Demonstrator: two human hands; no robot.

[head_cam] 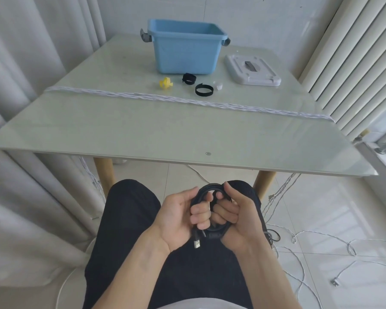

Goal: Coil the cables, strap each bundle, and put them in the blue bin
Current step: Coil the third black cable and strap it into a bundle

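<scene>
Fingers (201,214) grip round black cable coil (212,190).

No readable text anywhere. Only mark: a small oval stamp (208,153) on the glass table (76,130) near its front edge (two characters inside, too small to make out). The plug (196,243) on the black cable (210,190) shows bare metal, no logo legible. Bin (185,52) and lid (252,70) carry no label I can read.
</scene>
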